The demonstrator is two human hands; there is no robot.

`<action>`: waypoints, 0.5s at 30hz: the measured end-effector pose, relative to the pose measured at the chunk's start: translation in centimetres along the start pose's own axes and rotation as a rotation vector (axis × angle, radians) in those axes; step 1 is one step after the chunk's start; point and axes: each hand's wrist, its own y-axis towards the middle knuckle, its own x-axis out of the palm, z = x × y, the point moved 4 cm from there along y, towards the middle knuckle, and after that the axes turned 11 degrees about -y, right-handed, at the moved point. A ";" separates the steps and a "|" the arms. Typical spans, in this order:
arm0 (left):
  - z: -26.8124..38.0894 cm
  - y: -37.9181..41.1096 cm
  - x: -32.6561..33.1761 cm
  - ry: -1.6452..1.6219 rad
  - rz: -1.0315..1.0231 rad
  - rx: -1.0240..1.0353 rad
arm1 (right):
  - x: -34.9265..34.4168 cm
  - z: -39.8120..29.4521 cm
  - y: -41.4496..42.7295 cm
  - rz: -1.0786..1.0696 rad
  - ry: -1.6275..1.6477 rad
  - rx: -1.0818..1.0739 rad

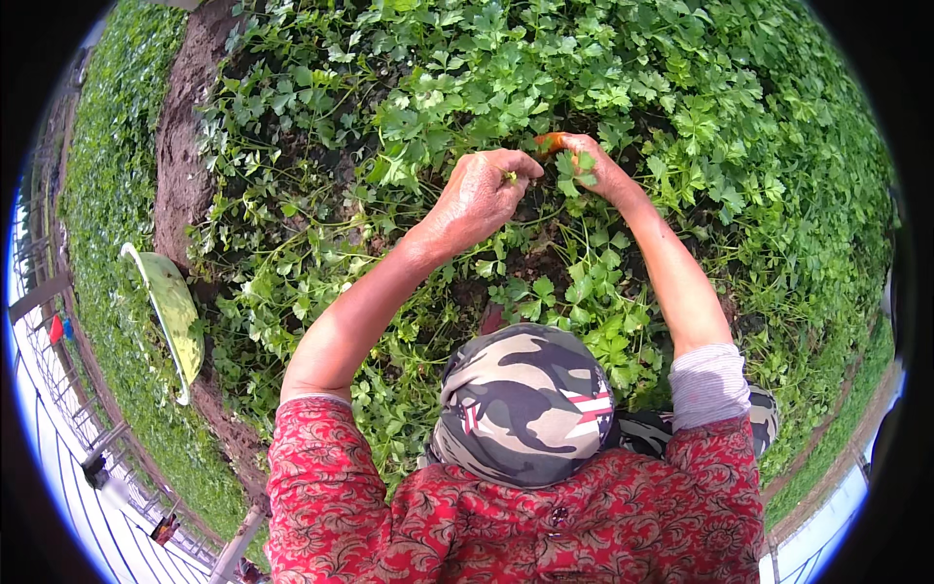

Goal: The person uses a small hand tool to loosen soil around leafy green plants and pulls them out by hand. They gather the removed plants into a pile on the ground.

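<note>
Leafy green plants with lobed leaves, like celery or parsley (pixel 584 288), grow thickly around both hands. My left hand (pixel 478 193) is closed, with a small bit of green stem (pixel 511 177) pinched between thumb and forefinger. Close by on its right, my right hand (pixel 595 171) reaches in among the stems with bent fingers. Something bright orange (pixel 551 142) shows at its fingertips; whether it is a finger cover or a held thing cannot be told. A leaf (pixel 573 174) partly hides that hand, so its grip is unclear. Dark soil shows between the stems beneath the hands.
A yellow-green plastic basin (pixel 175 314) with a white rim stands tilted at left, beside a bare soil path (pixel 182 139). Camouflage cloth (pixel 529 409) bulges in front of my red patterned shirt (pixel 511 525). Posts (pixel 237 544) and a metal frame line the far left edge.
</note>
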 end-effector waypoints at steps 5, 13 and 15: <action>-3.6 4.7 -1.2 -0.271 0.114 -0.144 | 0.0 -5.1 -0.7 -0.137 -0.224 -0.095; -4.5 4.6 -2.4 -0.390 0.239 -0.115 | -0.4 -1.8 1.7 0.081 0.172 0.536; -4.6 3.6 -2.1 -0.436 0.287 -0.100 | -1.2 -0.1 3.0 0.173 -0.293 0.471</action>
